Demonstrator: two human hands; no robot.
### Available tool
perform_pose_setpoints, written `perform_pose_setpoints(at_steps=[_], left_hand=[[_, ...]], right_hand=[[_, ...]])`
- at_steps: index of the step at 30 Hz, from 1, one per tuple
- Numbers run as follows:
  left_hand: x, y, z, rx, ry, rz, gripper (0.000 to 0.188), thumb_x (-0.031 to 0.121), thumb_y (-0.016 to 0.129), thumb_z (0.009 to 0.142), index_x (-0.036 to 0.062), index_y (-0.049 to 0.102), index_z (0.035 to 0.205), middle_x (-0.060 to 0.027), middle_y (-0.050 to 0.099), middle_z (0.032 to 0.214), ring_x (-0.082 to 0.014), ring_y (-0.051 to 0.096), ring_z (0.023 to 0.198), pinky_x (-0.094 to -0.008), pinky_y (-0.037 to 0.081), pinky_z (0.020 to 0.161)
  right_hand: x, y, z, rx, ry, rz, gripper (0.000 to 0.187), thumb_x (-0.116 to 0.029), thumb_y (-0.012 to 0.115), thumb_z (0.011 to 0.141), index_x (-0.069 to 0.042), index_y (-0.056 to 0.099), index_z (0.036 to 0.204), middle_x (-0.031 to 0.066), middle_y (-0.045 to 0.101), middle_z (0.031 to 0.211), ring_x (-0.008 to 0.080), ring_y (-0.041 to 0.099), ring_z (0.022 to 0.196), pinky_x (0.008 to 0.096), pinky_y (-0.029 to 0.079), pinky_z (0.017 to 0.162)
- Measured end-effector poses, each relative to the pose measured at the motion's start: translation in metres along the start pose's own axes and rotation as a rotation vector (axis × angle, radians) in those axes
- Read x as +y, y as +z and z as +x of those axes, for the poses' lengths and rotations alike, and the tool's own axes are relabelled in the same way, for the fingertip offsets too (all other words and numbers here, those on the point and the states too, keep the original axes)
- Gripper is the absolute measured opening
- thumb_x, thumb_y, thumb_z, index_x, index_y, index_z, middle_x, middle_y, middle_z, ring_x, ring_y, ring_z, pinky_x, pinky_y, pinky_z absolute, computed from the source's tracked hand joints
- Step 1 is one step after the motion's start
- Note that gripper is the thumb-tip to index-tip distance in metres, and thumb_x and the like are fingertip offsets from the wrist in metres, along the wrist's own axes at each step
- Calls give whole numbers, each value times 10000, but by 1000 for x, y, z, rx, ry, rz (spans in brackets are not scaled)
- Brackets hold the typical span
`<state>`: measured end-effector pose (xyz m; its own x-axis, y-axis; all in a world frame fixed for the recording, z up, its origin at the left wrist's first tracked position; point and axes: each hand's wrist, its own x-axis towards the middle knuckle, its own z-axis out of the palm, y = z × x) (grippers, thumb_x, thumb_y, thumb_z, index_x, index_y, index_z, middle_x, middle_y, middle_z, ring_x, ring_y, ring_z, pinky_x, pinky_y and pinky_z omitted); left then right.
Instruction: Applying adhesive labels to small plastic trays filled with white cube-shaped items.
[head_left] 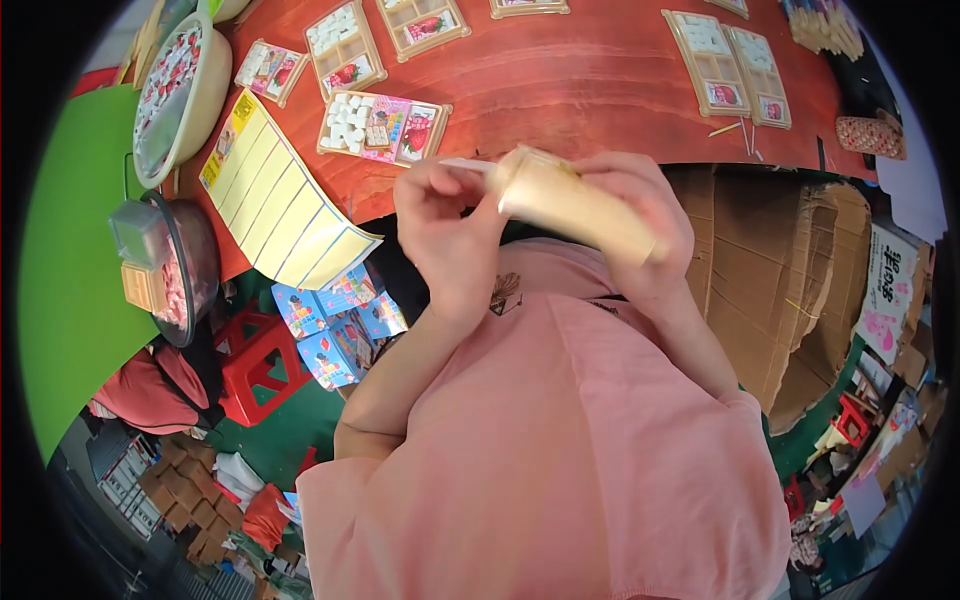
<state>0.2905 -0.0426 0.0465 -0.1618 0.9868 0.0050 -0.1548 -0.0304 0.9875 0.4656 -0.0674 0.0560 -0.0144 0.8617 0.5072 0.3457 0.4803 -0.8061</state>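
In front of my chest a beige plastic tray [575, 210] is tilted on its edge and smeared by motion. My right hand [650, 215] is closed around its right end. At the tray's left end, my left hand [445, 225] is closed in a pinch. A thin white strip [468, 164] shows between its fingers and the tray; what it is I cannot make out. Just beyond, on the red table, lies a filled tray [383, 128] with white marshmallow-like pieces, a pink printed card and a strawberry picture.
A yellow sheet of labels [285, 195] overhangs the table's left edge. More trays [345, 45] lie at the back, others [720, 65] at right. A cream basin [205, 110] and a clear bowl [200, 260] stand left. A cardboard box [735, 260] gapes at right. A red stool [262, 370] stands lower left.
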Motion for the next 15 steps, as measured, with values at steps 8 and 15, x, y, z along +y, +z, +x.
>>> perform_pose_setpoints(at_steps=[8,15], left_hand=[[33,-20,5,-280,680,550,335,27,740,775,-44,655,1091,-218,659,1166,-315,618,990,-391,486,874],[35,-30,19,-448,774,538,294,-18,702,770,-24,667,1062,-168,697,1078,-319,626,934,-391,488,850]], right_hand=[[-4,0,19,-91,-378,-96,298,-85,704,751,-38,648,1040,123,627,1092,318,623,931,396,503,804],[-1,-15,35,-309,-322,-16,320,-117,673,782,-39,653,1091,115,632,1128,309,605,985,403,467,859]])
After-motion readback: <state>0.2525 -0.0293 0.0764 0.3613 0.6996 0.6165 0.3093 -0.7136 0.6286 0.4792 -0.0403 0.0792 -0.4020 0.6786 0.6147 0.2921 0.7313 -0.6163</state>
